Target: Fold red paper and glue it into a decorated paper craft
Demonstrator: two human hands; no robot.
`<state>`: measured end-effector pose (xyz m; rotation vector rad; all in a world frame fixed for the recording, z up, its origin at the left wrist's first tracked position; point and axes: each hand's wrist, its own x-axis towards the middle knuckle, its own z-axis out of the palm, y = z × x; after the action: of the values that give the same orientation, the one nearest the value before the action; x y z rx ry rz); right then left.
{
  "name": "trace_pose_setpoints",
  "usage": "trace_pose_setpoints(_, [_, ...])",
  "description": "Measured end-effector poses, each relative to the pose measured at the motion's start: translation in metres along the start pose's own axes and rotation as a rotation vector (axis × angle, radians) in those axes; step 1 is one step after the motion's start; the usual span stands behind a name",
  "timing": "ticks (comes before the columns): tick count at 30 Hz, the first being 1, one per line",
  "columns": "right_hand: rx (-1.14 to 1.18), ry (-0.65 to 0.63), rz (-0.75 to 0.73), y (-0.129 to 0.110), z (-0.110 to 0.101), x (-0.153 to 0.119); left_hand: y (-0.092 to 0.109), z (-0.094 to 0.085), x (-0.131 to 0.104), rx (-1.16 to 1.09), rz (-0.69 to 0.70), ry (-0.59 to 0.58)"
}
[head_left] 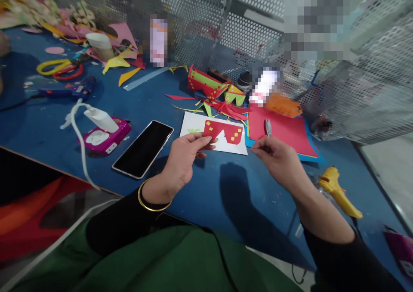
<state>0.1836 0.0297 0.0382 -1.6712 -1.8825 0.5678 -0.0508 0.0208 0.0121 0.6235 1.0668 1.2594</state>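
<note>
My left hand (pixel 187 156) is closed on a red paper cutout (pixel 230 132) shaped like a pair of glasses and dotted with small yellow squares. Under the cutout lies a white card (pixel 196 126) with faint green marks at its left. To the right, my right hand (pixel 274 154) has thumb and forefinger pinched together; whatever sits between the fingertips is too small to make out. A silver metal tool (pixel 267 127) juts up just beyond that hand's knuckles, its lower end hidden, so I cannot tell whether it is held.
Red paper sheets (pixel 280 126) lie behind my right hand, with a yellow glue gun (pixel 340 193) further right. A phone (pixel 143 150) and a purple power socket (pixel 105 137) are at left. Paper scraps (pixel 226 109), a folded red-green paper piece (pixel 206 83) and scissors (pixel 61 68) lie farther back.
</note>
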Motion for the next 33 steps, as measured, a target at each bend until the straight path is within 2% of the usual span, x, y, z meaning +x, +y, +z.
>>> trace_pose_setpoints(3, [0.102, 0.163, -0.015, -0.011, -0.013, -0.029, -0.007, 0.007, -0.005, 0.072, -0.018, -0.066])
trace_pose_setpoints(5, [0.138, 0.268, -0.041, -0.018, -0.011, -0.043, -0.013, 0.013, -0.011, 0.141, -0.024, -0.115])
trace_pose_setpoints(7, [0.187, 0.305, -0.057, -0.021, -0.004, -0.051, -0.020, 0.020, -0.018, 0.195, -0.029, -0.162])
trace_pose_setpoints(11, [0.314, 0.170, -0.019, -0.017, 0.008, -0.052, -0.030, 0.031, -0.027, 0.246, -0.038, -0.229])
trace_pose_setpoints(16, [0.381, 0.031, 0.090, -0.005, 0.011, -0.050, -0.035, 0.038, -0.027, 0.291, -0.042, -0.217])
trace_pose_setpoints(21, [0.398, 0.039, 0.137, 0.003, 0.013, -0.052, -0.036, 0.038, -0.026, 0.308, -0.079, -0.257])
trace_pose_setpoints(25, [0.354, 0.084, 0.129, 0.006, 0.015, -0.052, -0.034, 0.035, -0.027, 0.289, 0.003, -0.260])
trace_pose_setpoints(28, [0.320, 0.109, 0.127, 0.005, 0.016, -0.053, -0.033, 0.034, -0.029, 0.311, 0.063, -0.304])
trace_pose_setpoints(33, [0.286, 0.105, 0.113, 0.003, 0.016, -0.055, -0.034, 0.033, -0.030, 0.376, 0.072, -0.343])
